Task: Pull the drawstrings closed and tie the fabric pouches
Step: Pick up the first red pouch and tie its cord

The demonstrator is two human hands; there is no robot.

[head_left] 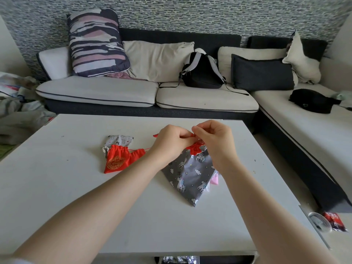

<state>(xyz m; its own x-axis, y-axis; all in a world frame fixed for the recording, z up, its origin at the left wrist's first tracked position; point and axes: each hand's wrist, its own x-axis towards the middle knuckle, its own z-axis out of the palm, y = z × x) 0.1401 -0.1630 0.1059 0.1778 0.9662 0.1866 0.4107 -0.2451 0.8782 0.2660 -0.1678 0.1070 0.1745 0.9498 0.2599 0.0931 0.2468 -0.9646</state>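
Grey unicorn-print pouch (188, 178), red-trimmed mouth bunched between both hands (192, 141)

A white table (76, 187) carries a red pouch (118, 160), a white patterned pouch (122, 140) and a grey unicorn pouch (190, 178)
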